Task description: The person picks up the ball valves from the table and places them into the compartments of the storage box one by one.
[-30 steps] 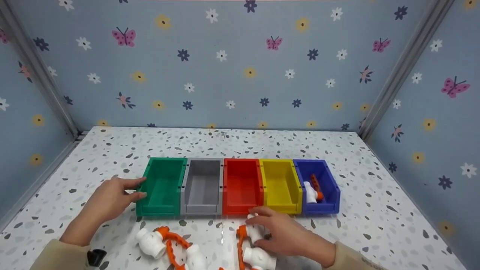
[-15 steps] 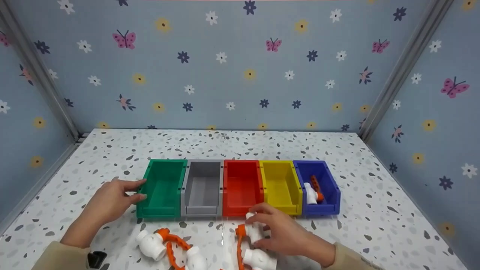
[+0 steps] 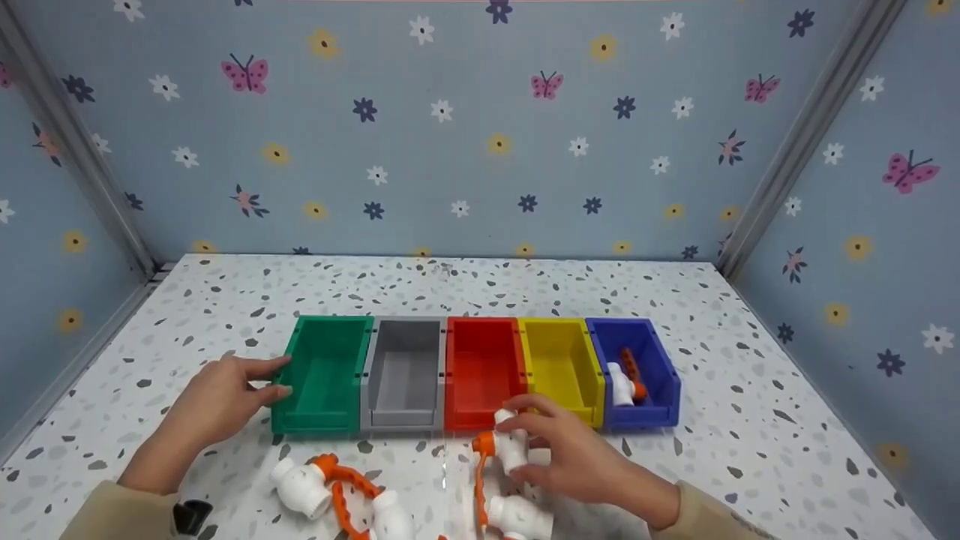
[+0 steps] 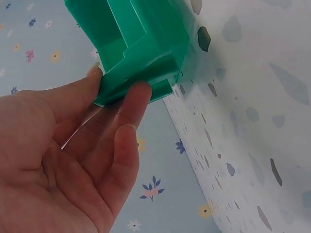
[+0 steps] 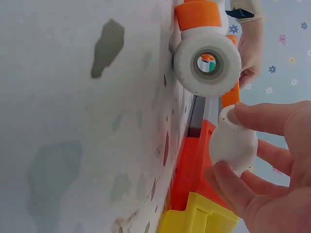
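Observation:
My right hand pinches a white ball valve with an orange handle, just in front of the red bin. In the right wrist view its white body sits between thumb and fingertips. My left hand grips the left side wall of the green bin. The left wrist view shows thumb and fingers on both sides of that bin's edge. Below the right hand lies another ball valve. Two more, a left one and a neighbour, lie before the green and grey bins.
A grey bin, a yellow bin and a blue bin complete the row. Inside the blue bin is a white and orange valve. Patterned walls enclose the speckled table at back and sides.
My right hand has risen slightly toward the bins with the ball valve, which has come away from the valve below it. My left hand stays on the green bin.

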{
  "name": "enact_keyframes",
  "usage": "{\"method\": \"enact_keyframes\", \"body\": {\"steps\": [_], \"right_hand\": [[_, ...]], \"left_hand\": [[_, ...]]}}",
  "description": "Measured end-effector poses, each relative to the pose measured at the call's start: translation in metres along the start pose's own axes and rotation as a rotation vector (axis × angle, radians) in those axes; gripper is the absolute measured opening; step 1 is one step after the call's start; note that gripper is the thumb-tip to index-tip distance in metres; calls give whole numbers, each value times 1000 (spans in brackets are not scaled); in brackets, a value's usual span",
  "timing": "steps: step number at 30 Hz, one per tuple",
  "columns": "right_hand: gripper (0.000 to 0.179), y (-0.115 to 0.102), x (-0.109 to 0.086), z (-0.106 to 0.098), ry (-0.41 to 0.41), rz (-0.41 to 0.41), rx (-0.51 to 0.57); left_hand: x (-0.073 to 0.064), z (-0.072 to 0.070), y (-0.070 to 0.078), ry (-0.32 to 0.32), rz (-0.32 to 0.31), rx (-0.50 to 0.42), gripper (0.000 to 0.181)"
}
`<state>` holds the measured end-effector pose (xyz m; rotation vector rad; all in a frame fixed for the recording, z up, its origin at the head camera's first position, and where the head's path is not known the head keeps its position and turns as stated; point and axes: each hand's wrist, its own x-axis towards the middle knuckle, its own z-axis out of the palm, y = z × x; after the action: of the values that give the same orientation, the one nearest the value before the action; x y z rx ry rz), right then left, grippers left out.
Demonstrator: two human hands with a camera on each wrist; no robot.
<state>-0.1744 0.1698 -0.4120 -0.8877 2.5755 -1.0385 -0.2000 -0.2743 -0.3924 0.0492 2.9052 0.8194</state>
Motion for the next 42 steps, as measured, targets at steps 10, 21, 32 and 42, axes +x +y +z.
{"method": "enact_keyframes", "body": {"steps": [10, 21, 32, 42], "right_hand": [[42, 2, -4, -11, 42, -25, 7], [41, 8, -6, -25, 136, -45, -26], [40, 13, -3, -49, 141, 18, -38], [37, 24, 4, -69, 153, 20, -157]], "left_hand": [[0, 0, 1, 6, 11, 5, 57], [0, 0, 0, 4, -3, 12, 58], [0, 1, 1, -11, -14, 10, 59], [-1, 2, 1, -2, -12, 3, 58]]}}
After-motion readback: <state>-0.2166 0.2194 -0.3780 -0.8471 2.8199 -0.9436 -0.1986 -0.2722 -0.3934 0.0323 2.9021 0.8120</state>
